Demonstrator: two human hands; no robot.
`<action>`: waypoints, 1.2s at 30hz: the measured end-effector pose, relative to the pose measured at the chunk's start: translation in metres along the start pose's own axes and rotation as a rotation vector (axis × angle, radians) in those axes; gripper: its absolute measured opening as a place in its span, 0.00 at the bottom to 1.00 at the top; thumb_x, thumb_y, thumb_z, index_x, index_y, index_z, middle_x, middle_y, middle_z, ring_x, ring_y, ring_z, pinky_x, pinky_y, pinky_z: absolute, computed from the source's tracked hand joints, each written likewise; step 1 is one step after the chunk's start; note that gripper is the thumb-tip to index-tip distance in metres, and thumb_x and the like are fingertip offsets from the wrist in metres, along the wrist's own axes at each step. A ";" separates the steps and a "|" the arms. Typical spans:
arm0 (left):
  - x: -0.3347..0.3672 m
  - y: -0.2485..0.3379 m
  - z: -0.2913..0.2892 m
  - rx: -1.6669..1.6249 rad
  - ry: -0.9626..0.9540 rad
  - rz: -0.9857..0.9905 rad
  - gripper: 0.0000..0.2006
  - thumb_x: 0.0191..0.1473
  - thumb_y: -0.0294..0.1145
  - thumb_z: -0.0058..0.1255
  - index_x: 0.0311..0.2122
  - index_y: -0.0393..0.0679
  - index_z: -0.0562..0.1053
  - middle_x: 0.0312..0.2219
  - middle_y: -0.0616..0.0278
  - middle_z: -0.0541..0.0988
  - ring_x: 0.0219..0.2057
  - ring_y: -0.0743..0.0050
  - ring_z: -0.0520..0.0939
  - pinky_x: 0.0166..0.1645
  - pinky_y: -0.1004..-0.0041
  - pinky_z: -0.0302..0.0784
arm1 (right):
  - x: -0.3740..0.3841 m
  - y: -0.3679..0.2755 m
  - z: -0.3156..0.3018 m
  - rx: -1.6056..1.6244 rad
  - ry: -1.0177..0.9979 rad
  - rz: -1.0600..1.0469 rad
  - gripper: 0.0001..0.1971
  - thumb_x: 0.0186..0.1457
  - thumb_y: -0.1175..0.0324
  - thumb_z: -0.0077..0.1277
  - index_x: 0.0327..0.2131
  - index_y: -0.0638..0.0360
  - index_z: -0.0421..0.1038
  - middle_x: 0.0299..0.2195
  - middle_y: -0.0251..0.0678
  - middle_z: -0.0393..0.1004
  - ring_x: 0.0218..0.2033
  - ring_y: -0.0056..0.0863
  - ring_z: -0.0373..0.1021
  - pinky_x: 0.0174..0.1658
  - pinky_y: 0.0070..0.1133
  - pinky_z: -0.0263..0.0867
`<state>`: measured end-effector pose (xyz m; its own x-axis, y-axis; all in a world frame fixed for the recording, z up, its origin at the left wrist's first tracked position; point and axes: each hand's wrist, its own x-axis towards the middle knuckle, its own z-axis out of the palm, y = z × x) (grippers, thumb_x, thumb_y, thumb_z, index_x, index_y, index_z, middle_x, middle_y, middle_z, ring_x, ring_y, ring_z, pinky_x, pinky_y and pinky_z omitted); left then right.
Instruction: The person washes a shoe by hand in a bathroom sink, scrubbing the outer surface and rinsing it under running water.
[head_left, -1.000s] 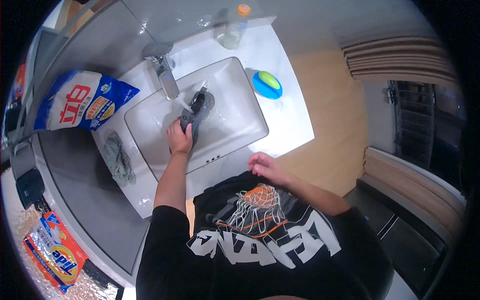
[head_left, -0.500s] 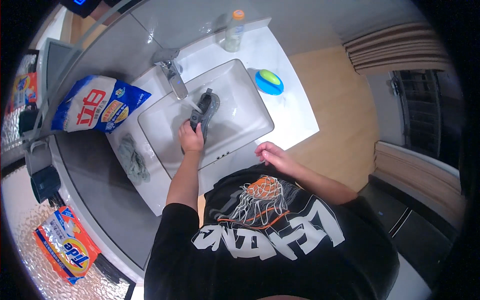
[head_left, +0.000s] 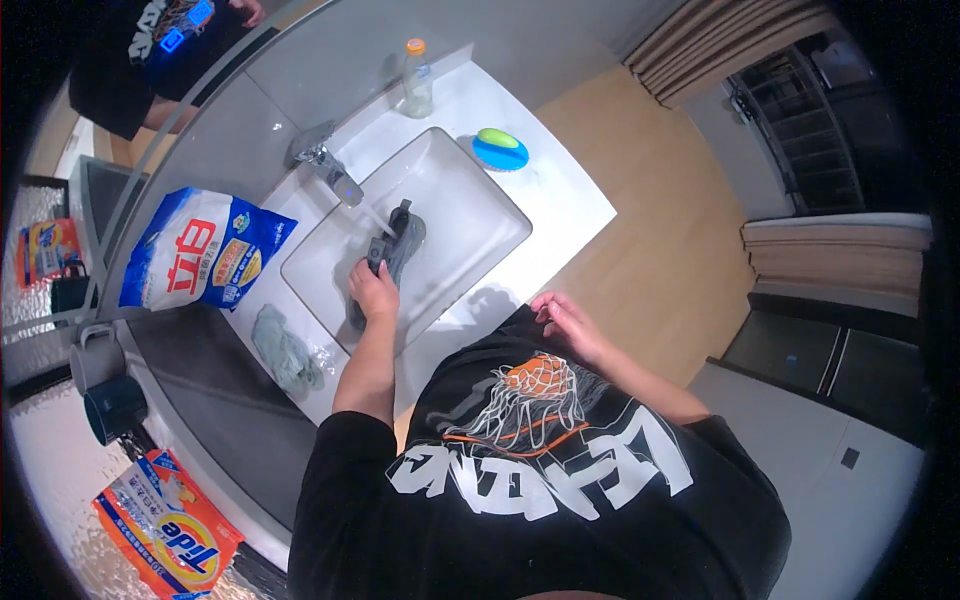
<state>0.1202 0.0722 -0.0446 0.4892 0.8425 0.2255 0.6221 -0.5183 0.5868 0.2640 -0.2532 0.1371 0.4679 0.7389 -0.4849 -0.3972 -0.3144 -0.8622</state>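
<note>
A dark grey shoe (head_left: 408,240) lies wet in the white rectangular sink (head_left: 478,215). Water runs onto it in a thin stream from the chrome tap (head_left: 335,180). My left hand (head_left: 374,290) grips the near part of the shoe, thumb and fingers closed on its upper edge, and hides some of it. Off to the right, past the sink's near edge, my right hand (head_left: 563,320) hovers close to my shirt. Its fingers are loosely bent and apart, and nothing shows in them.
A clear bottle with an orange cap (head_left: 417,85) and a green rounded piece on a blue oval base (head_left: 500,148) stand behind the sink. Left are a blue-and-white bag (head_left: 215,255), a grey-green cloth (head_left: 285,350), a dark mug (head_left: 115,408) and an orange packet (head_left: 165,525).
My head view has turned, so the counter sits differently in the picture. My left hand still holds the shoe under the water; my right hand stays off to the right.
</note>
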 end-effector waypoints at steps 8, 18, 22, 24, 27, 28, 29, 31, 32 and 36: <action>0.004 0.001 0.002 -0.023 0.012 -0.030 0.17 0.54 0.32 0.55 0.45 0.33 0.68 0.43 0.42 0.73 0.46 0.39 0.71 0.53 0.51 0.65 | 0.009 -0.004 -0.017 -0.028 -0.014 -0.021 0.18 0.66 0.51 0.40 0.46 0.54 0.67 0.43 0.27 0.68 0.43 0.20 0.63 0.42 0.18 0.62; 0.010 -0.001 0.005 0.006 0.019 -0.006 0.19 0.56 0.34 0.53 0.47 0.32 0.67 0.45 0.40 0.72 0.47 0.38 0.70 0.54 0.52 0.64 | 0.051 -0.040 -0.062 -0.199 -0.091 0.023 0.21 0.64 0.47 0.40 0.47 0.53 0.66 0.40 0.27 0.66 0.41 0.18 0.61 0.41 0.18 0.61; 0.008 0.005 0.007 -0.027 -0.014 -0.097 0.19 0.55 0.33 0.54 0.47 0.32 0.67 0.45 0.42 0.72 0.47 0.38 0.70 0.54 0.52 0.64 | 0.058 -0.037 -0.072 -0.212 -0.095 0.041 0.21 0.64 0.46 0.40 0.47 0.53 0.66 0.40 0.28 0.66 0.40 0.19 0.61 0.41 0.18 0.61; 0.007 0.007 0.005 -0.032 -0.014 -0.096 0.19 0.55 0.33 0.54 0.47 0.32 0.67 0.46 0.42 0.72 0.47 0.38 0.70 0.55 0.52 0.64 | 0.058 -0.038 -0.073 -0.239 -0.104 0.078 0.22 0.64 0.46 0.40 0.48 0.54 0.66 0.41 0.29 0.66 0.40 0.19 0.61 0.41 0.19 0.61; 0.008 0.011 0.003 -0.028 -0.010 -0.087 0.19 0.55 0.33 0.53 0.48 0.32 0.67 0.46 0.42 0.72 0.48 0.38 0.70 0.55 0.53 0.64 | 0.060 -0.030 -0.073 -0.248 -0.070 0.053 0.23 0.64 0.45 0.39 0.48 0.54 0.66 0.41 0.30 0.66 0.40 0.20 0.61 0.41 0.19 0.61; 0.009 0.011 0.005 -0.028 -0.010 -0.083 0.19 0.55 0.33 0.53 0.48 0.32 0.67 0.46 0.42 0.72 0.48 0.38 0.70 0.55 0.53 0.64 | 0.059 -0.029 -0.073 -0.251 -0.053 0.051 0.24 0.64 0.45 0.39 0.49 0.54 0.65 0.41 0.30 0.66 0.40 0.20 0.62 0.42 0.19 0.62; 0.010 0.011 0.005 -0.026 -0.014 -0.075 0.19 0.55 0.33 0.53 0.48 0.32 0.67 0.46 0.42 0.72 0.48 0.38 0.70 0.55 0.53 0.64 | 0.058 -0.027 -0.072 -0.244 -0.048 0.050 0.24 0.64 0.45 0.39 0.49 0.54 0.65 0.41 0.30 0.66 0.40 0.20 0.62 0.42 0.19 0.62; 0.011 0.009 0.005 -0.047 -0.036 -0.102 0.19 0.55 0.33 0.53 0.48 0.32 0.67 0.47 0.42 0.71 0.49 0.39 0.70 0.56 0.53 0.63 | 0.055 -0.024 -0.069 -0.225 -0.029 0.050 0.23 0.63 0.47 0.43 0.49 0.56 0.65 0.42 0.32 0.66 0.40 0.22 0.63 0.44 0.21 0.62; 0.012 0.008 0.004 -0.045 -0.039 -0.097 0.19 0.55 0.33 0.53 0.48 0.32 0.67 0.47 0.42 0.71 0.49 0.39 0.70 0.56 0.53 0.63 | 0.055 -0.020 -0.069 -0.220 -0.026 0.049 0.23 0.63 0.47 0.43 0.49 0.56 0.65 0.42 0.32 0.66 0.40 0.22 0.63 0.44 0.21 0.62; 0.010 0.002 0.004 -0.033 -0.088 -0.074 0.20 0.55 0.34 0.54 0.48 0.32 0.67 0.48 0.42 0.71 0.50 0.40 0.69 0.57 0.53 0.63 | 0.047 -0.025 -0.066 -0.327 0.013 0.011 0.24 0.60 0.51 0.50 0.51 0.59 0.62 0.44 0.34 0.65 0.43 0.24 0.62 0.46 0.24 0.63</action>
<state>0.1288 0.0787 -0.0440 0.4955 0.8614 0.1122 0.6390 -0.4489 0.6246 0.3480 -0.2502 0.1264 0.4762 0.7273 -0.4942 -0.1288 -0.4983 -0.8574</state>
